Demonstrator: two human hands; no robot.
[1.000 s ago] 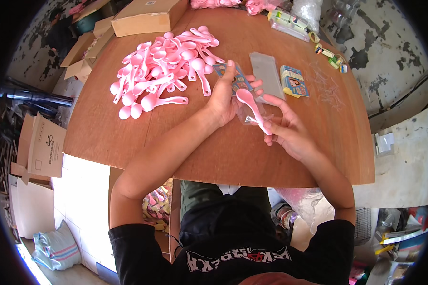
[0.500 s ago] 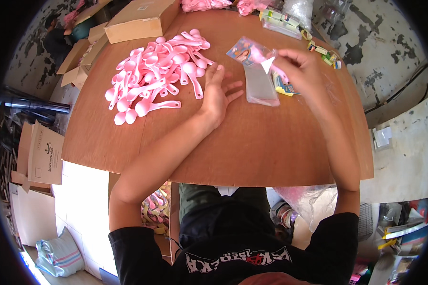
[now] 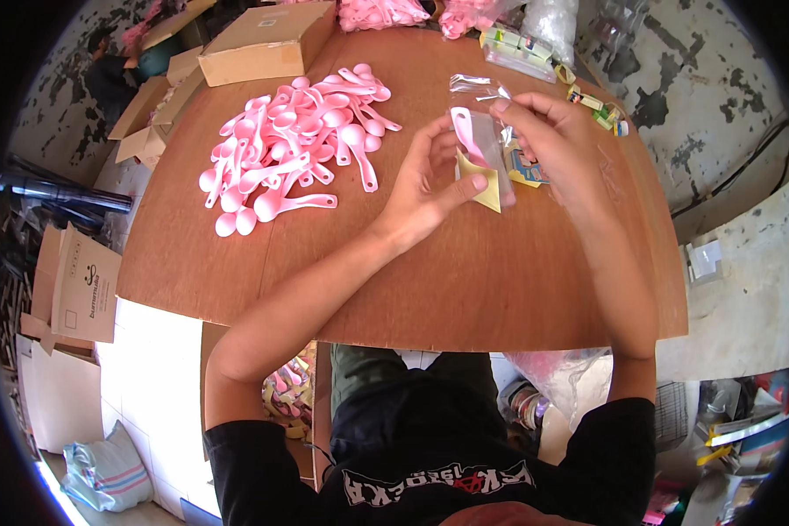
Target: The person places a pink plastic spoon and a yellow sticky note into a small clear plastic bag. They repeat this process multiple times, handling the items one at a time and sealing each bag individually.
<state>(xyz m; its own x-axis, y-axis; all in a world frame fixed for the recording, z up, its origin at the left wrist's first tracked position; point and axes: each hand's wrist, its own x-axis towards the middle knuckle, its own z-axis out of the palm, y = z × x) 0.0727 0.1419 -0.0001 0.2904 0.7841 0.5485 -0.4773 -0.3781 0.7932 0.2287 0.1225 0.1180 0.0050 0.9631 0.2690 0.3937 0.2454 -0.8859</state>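
Note:
Between my two hands, above the table, is a clear plastic bag [image 3: 493, 131]. A pink spoon [image 3: 465, 130] shows in it, handle end upward, and a yellow card [image 3: 484, 186] covers its lower part. My left hand [image 3: 434, 180] grips the bag from the left, thumb on the card and fingers behind. My right hand [image 3: 557, 140] pinches the bag near its upper right edge. Just under the right hand, a blue and yellow printed card [image 3: 527, 168] lies on the table. To the left of my hands spreads a pile of pink spoons [image 3: 294, 131].
The brown wooden table [image 3: 368, 289] bears a cardboard box [image 3: 267, 44] at the far left. Pink bundles in plastic [image 3: 381, 12], a packet of clear bags [image 3: 517, 57] and small yellow-green rolls [image 3: 594, 101] line the back. Another person [image 3: 105, 74] is at the far left.
My left hand has moved right from the bare table and taken hold of the bag. The spoon and card, earlier in my right hand, now sit in the bag, with the card's yellow side showing.

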